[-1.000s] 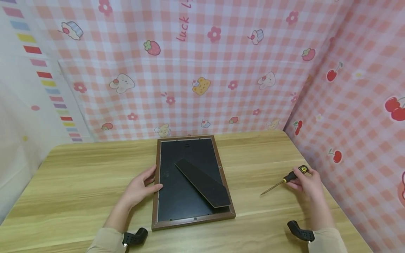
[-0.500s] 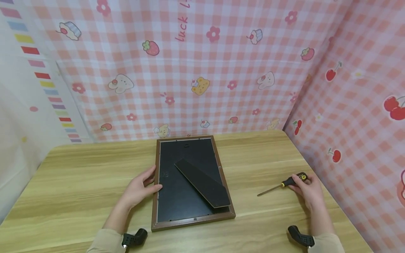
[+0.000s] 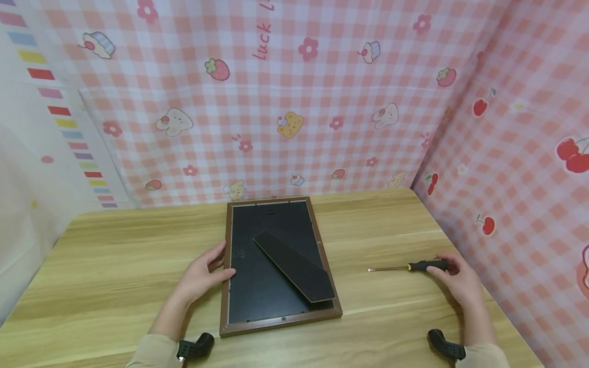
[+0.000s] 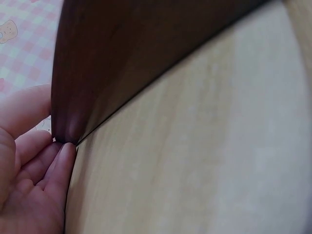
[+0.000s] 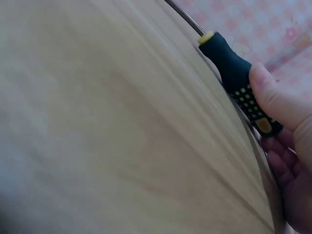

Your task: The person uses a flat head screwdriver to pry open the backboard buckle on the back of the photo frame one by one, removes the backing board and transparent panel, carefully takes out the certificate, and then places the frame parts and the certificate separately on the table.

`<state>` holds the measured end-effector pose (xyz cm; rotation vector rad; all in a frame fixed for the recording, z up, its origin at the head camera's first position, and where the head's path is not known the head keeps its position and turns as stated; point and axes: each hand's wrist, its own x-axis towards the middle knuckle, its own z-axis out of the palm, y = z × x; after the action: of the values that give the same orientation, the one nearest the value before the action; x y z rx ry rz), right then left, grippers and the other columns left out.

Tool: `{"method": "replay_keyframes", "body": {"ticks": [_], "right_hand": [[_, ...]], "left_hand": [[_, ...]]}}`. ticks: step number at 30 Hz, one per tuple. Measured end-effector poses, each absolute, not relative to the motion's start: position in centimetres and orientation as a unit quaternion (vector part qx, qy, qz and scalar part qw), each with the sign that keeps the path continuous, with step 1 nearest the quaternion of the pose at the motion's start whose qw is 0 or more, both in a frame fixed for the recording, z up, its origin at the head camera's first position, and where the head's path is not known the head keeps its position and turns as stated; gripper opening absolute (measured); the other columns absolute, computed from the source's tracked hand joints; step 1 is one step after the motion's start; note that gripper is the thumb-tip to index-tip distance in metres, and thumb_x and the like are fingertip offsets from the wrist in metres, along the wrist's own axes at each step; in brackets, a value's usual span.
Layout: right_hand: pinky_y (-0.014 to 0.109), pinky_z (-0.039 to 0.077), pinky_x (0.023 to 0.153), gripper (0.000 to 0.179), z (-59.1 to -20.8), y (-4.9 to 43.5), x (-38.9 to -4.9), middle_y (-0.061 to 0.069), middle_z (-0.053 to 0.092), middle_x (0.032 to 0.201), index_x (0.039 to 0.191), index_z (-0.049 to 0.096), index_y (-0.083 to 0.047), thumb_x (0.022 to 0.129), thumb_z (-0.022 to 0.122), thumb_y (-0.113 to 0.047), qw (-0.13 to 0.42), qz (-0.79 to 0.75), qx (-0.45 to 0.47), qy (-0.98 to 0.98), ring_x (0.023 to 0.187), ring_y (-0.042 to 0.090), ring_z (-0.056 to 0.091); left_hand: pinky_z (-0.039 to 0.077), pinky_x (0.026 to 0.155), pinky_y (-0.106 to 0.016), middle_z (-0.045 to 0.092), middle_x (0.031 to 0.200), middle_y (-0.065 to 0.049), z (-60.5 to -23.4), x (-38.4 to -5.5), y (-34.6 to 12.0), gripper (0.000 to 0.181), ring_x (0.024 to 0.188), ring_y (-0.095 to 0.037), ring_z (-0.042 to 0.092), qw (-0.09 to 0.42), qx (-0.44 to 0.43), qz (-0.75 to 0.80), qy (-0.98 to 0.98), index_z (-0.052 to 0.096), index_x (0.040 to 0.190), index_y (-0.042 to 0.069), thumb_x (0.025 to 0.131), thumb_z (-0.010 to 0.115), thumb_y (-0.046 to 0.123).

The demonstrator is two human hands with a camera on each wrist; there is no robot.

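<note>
A picture frame [image 3: 225, 301] with a brown border lies face down on the wooden table, its black back panel [image 3: 253, 286] upward. The slanted black stand leg [image 3: 296, 268] sits across that panel. My left hand [image 3: 202, 273] grips the frame's left side, thumb over the border and fingers against the outer edge. In the left wrist view the fingertips [image 4: 68, 152] meet the frame's lower edge at the tabletop. To the right, my right hand [image 3: 460, 281] holds a screwdriver [image 3: 421, 266] by its black and yellow handle. Its shaft points left toward the frame, apart from it.
The wooden table [image 3: 129, 255] has a back edge along a pink checked curtain [image 3: 257, 92]. Another checked curtain [image 3: 529, 168] runs close along the right side, near my right hand. Black wrist devices [image 3: 197, 346] are strapped at both sleeves.
The screwdriver has turned from slanting down-left to lying nearly level, and its tip has shifted left. My right hand has moved slightly down and right. The left hand and frame have stayed in place.
</note>
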<state>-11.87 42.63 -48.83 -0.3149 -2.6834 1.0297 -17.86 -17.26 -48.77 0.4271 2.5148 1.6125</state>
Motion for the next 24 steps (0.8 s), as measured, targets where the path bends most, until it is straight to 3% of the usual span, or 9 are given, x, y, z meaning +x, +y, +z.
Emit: {"method": "replay_keyframes", "body": {"ticks": [6, 9, 18, 20, 24], "right_hand": [[0.004, 0.039, 0.075, 0.045, -49.0, 43.7, -11.9, 0.027, 0.062, 0.12, 0.126, 0.062, 0.002, 0.09, 0.075, -0.022, 0.133, 0.356, -0.043, -0.924, 0.092, -0.02, 0.041], [0.004, 0.039, 0.075, 0.045, -48.9, 44.0, -11.7, 0.024, 0.062, 0.12, 0.126, 0.062, 0.002, 0.091, 0.074, -0.022, 0.132, 0.359, -0.032, -0.923, 0.093, -0.022, 0.04], [0.002, 0.036, 0.079, 0.049, -48.8, 44.4, -11.6, -0.017, 0.059, 0.118, 0.133, 0.058, 0.003, 0.094, 0.071, -0.025, 0.126, 0.378, -0.023, -0.917, 0.101, -0.02, 0.038], [0.003, 0.037, 0.079, 0.05, -48.8, 44.4, -11.7, -0.014, 0.059, 0.119, 0.134, 0.057, 0.004, 0.094, 0.071, -0.024, 0.128, 0.381, -0.023, -0.916, 0.1, -0.019, 0.039], [0.005, 0.038, 0.077, 0.05, -49.0, 44.3, -11.8, 0.007, 0.063, 0.123, 0.134, 0.056, 0.005, 0.094, 0.071, -0.021, 0.131, 0.381, -0.028, -0.915, 0.097, -0.018, 0.042]], "left_hand": [[0.041, 0.105, -0.045, 0.028, 0.156, -0.027, -48.8, -17.8, -17.3, 0.081, 0.131, -0.044, 0.046, 0.059, 0.142, 0.534, 0.832, 0.03, 0.152, -0.005, 0.089, 0.076, 0.016], [0.041, 0.105, -0.045, 0.029, 0.155, -0.027, -48.8, -17.8, -17.2, 0.081, 0.131, -0.044, 0.046, 0.058, 0.143, 0.534, 0.832, 0.03, 0.152, -0.005, 0.089, 0.076, 0.016], [0.04, 0.106, -0.046, 0.029, 0.155, -0.027, -48.7, -17.9, -17.2, 0.081, 0.131, -0.043, 0.046, 0.056, 0.146, 0.526, 0.836, 0.03, 0.152, -0.005, 0.089, 0.076, 0.017], [0.04, 0.106, -0.046, 0.029, 0.155, -0.027, -48.7, -17.9, -17.1, 0.081, 0.131, -0.043, 0.046, 0.054, 0.148, 0.525, 0.837, 0.03, 0.152, -0.005, 0.089, 0.076, 0.017], [0.041, 0.105, -0.045, 0.029, 0.155, -0.028, -48.8, -17.9, -17.1, 0.081, 0.131, -0.043, 0.046, 0.05, 0.148, 0.521, 0.839, 0.03, 0.151, -0.006, 0.089, 0.076, 0.016]]}}
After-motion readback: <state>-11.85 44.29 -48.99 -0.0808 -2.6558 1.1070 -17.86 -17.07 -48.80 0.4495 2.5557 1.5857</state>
